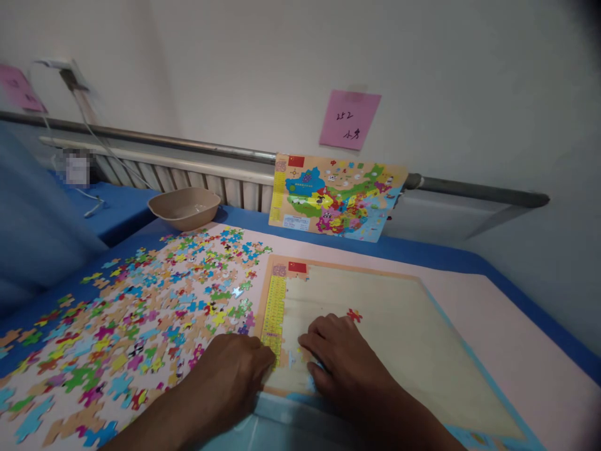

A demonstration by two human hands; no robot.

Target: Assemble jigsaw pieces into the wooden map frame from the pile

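One left hand [241, 366] and one right hand [342, 351] are being held apart at one board [389, 332], lower centre; grips unclear.

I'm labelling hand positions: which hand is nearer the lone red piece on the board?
Right. The right hand is just below the red piece in view; the left hand is farther off, by the yellow strip.

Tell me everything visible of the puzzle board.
The puzzle board is flat and pale, bordered tan, with blue along the right; material unclear. It lies on a pink sheet. A red flag and jigsaw-edged yellow strip sit at its left; a red piece lies apart. The left hand is at the strip's near end; the right hand hides part of the board.
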